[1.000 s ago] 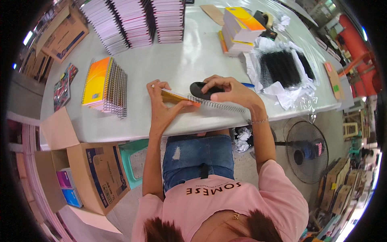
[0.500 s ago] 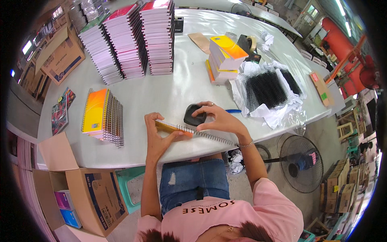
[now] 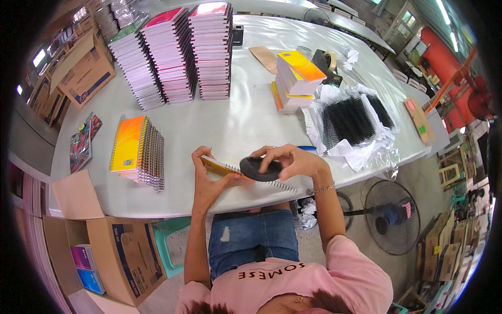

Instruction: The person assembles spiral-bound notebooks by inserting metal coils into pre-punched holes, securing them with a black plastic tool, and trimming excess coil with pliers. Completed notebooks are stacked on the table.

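Observation:
My left hand (image 3: pixel 208 184) grips a small yellow-orange notebook (image 3: pixel 215 166) on its edge, fingers at the far end and thumb along the near side. A dark wire spiral (image 3: pixel 283 186) runs along the notebook's edge and sticks out past its right end. In my right hand (image 3: pixel 300 161) is a black, rounded disc-like tool (image 3: pixel 256 168), its exact kind unclear. It lies over the spiral at the notebook's right end and hides part of both. Left of my hands stands a pile of spiral-bound yellow-orange notebooks (image 3: pixel 127 144).
Tall notebook stacks (image 3: pixel 210 57) rise at the back left. Yellow-covered unbound booklets (image 3: pixel 295 73) and black spirals (image 3: pixel 348 121) on crumpled white paper sit to the right. A blue pen-like object (image 3: pixel 307 148) lies behind my right hand. An opened carton (image 3: pixel 123 256) and a fan (image 3: pixel 392 217) flank the table.
My right hand has brought the black tool nearer and down onto the spiral, tilting it flatter. My left hand still holds the notebook in nearly the same place.

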Demonstrator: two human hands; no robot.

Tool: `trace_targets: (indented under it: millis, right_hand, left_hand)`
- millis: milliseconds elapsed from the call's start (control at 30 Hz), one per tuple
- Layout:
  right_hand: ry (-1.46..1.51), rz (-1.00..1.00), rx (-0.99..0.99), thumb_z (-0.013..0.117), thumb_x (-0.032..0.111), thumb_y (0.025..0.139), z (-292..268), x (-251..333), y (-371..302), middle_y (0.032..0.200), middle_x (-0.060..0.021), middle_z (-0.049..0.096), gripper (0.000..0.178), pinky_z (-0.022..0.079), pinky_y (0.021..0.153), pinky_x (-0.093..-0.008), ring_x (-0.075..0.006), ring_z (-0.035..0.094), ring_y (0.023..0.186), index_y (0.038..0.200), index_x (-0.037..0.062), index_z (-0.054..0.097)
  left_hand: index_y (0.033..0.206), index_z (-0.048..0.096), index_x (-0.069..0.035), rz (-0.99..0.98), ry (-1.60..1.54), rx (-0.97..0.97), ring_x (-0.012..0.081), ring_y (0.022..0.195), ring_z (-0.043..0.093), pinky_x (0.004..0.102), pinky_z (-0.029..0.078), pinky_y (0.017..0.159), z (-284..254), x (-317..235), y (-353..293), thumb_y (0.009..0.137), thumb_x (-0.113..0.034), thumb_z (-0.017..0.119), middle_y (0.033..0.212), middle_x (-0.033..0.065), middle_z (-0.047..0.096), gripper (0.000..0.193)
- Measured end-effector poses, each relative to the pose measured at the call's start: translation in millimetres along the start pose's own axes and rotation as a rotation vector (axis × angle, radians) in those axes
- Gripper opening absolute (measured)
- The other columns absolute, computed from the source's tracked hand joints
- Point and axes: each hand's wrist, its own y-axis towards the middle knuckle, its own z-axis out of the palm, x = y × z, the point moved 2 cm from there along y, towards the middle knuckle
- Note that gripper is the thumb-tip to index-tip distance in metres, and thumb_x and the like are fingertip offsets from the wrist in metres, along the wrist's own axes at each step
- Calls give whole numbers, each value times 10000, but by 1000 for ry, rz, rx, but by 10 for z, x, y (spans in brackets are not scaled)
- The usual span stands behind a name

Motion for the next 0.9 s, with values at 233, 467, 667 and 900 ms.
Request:
trace_targets:
  millis: [233, 467, 667, 900]
  right_hand:
    - [86, 64, -39, 895, 186, 720, 127, 103, 52, 1327, -142, 543, 457, 442, 1065, -357, -254, 518, 1248, 1115, 35, 721]
    - [-599, 222, -270, 852, 308, 762, 70, 65, 185, 1278, -134, 592, 427, 482, 962, -351, -239, 562, 1155, 1081, 48, 738]
    - [-275, 271, -298, 839, 321, 778, 101, -32, 209, 1153, -95, 634, 376, 466, 912, -310, -189, 565, 1083, 1034, 59, 750]
    - [-141, 94, -97, 847, 257, 781, 247, 201, 239, 1275, -104, 594, 375, 463, 906, -292, -176, 560, 1066, 1057, 29, 736]
  left_hand:
    - [1369, 307, -125, -47, -30, 30, 188, 997, 477, 332, 408, 943, 11, -46, -34, 583, -80, 936, 1043, 44, 426, 1008]
    - [1385, 311, -120, -118, -74, 78, 244, 1094, 506, 361, 409, 994, -1, 10, -11, 578, -198, 971, 1137, 107, 453, 1045]
    - [1375, 334, -125, -130, -54, 83, 270, 1151, 493, 368, 396, 1029, 4, -20, -1, 571, -232, 976, 1172, 124, 466, 1034]
    - [1354, 362, -102, -117, -97, 84, 254, 1149, 499, 371, 397, 1035, -14, 17, -8, 570, -231, 974, 1209, 112, 487, 1004]
